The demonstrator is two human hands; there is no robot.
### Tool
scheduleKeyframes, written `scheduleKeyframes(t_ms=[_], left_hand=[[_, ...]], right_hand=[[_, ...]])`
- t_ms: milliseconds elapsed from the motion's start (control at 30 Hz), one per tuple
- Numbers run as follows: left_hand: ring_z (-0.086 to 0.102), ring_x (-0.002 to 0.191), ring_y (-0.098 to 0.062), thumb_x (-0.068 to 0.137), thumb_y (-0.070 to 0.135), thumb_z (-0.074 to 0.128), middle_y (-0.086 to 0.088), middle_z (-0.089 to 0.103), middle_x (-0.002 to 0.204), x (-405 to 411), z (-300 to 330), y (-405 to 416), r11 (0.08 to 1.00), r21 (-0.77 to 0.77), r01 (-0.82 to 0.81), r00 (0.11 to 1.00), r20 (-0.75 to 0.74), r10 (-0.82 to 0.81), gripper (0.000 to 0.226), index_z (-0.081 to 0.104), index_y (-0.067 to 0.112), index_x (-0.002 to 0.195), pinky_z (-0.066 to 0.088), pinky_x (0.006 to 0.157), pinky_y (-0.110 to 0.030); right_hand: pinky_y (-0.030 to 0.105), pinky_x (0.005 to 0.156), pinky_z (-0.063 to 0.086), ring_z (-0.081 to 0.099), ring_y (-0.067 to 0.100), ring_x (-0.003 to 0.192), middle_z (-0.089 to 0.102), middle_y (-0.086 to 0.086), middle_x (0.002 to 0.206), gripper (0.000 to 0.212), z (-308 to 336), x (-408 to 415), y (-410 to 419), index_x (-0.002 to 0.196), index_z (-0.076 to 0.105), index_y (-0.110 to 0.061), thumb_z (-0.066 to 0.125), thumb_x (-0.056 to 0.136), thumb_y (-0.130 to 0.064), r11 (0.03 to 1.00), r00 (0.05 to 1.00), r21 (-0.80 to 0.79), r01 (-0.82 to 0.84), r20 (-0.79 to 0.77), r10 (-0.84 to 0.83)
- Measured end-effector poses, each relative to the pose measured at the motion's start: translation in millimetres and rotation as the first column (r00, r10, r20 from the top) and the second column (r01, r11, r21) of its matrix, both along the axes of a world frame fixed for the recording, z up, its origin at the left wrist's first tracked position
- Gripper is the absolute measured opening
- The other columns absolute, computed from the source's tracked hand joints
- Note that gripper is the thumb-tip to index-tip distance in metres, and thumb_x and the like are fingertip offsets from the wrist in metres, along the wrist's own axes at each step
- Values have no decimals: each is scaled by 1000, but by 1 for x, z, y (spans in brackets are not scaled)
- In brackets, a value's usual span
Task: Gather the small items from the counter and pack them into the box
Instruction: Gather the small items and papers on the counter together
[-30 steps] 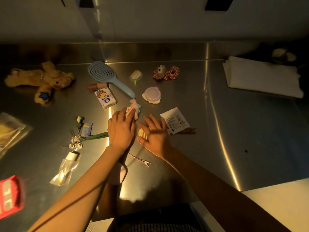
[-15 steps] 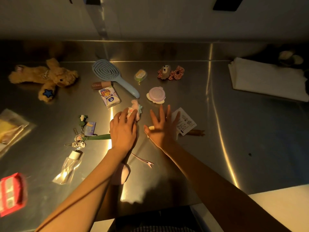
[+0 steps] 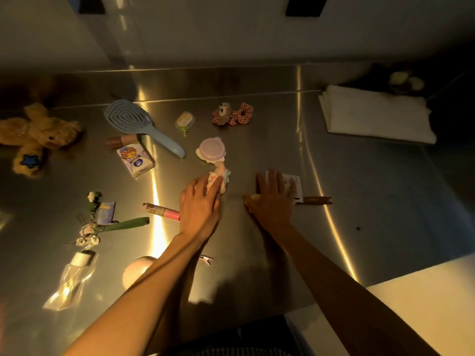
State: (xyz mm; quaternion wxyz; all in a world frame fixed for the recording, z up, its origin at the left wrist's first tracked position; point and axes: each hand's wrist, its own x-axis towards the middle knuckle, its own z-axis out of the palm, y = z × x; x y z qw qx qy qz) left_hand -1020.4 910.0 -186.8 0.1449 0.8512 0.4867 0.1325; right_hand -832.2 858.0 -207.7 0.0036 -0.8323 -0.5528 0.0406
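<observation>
Small items lie scattered on a steel counter (image 3: pixel 347 201). My left hand (image 3: pixel 200 204) reaches forward, its fingers closed over a small pink and white plush toy (image 3: pixel 223 179), just below a round pink compact (image 3: pixel 212 149). My right hand (image 3: pixel 275 199) lies flat, palm down, on a white paper packet (image 3: pixel 295 182). A small yellowish comb (image 3: pixel 254 197) peeks out under its thumb. A brown stick (image 3: pixel 314 200) lies just right of that hand. A pink tube (image 3: pixel 162 211) lies left of my left wrist.
Further back are a blue hairbrush (image 3: pixel 144 124), a tissue pack (image 3: pixel 136 159), a small green case (image 3: pixel 184 121) and an owl scrunchie (image 3: pixel 232 115). At the left are a teddy bear (image 3: pixel 36 137), a green strap keychain (image 3: pixel 120 224) and a clear bottle (image 3: pixel 72 276). Folded white cloth (image 3: pixel 375 114) sits back right.
Both hands have moved a little farther from me. My right hand has closed its spread fingers and slid onto the paper packet. The pink tube now shows beside my left wrist.
</observation>
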Motion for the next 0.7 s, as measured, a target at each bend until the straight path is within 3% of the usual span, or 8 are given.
scheduleKeyframes(t_ms=[167, 367, 500, 633, 700], left_hand=[[47, 117, -38, 91, 24, 54, -20, 51, 132, 42, -4, -10, 999, 20, 44, 999, 15, -44, 49, 44, 16, 138, 44, 92, -47], [45, 120, -38, 91, 29, 55, -19, 47, 136, 104, -7, -26, 997, -25, 73, 997, -22, -73, 52, 40, 18, 139, 42, 96, -51], [46, 120, -39, 88, 29, 60, -18, 48, 136, 158, -5, -46, 997, -32, 65, 998, -10, -65, 54, 42, 19, 138, 40, 97, -50], [46, 120, -37, 87, 26, 60, -17, 49, 135, 220, -3, -73, 997, -8, 71, 997, -15, -71, 51, 47, 17, 136, 40, 97, -47], [45, 121, -36, 88, 27, 55, -15, 48, 136, 251, -4, -86, 998, -11, 68, 997, -28, -68, 50, 46, 18, 137, 39, 97, -46]], right_hand=[[57, 114, 4, 10, 28, 144, 16, 7, 156, 73, 3, 38, -16, 146, 20, -29, 40, 85, -64, 1000, 999, -9, 7, -41, -8], [59, 110, 13, 28, 32, 139, 34, 11, 149, 73, 6, 92, -39, 140, 36, -20, 38, 82, -64, 998, 999, 50, 42, -35, -41], [57, 111, 16, 32, 32, 137, 39, 12, 147, 76, 6, 144, -63, 141, 36, -15, 32, 84, -64, 994, 999, 102, 37, -36, -33], [49, 113, -8, 8, 25, 146, 16, 6, 158, 78, 8, 203, -90, 150, 16, -16, 29, 90, -65, 999, 999, -16, 34, -40, -35], [47, 112, -12, 4, 24, 146, 12, 5, 159, 80, 8, 233, -105, 151, 12, -17, 23, 90, -67, 999, 999, -37, 23, -27, -24]])
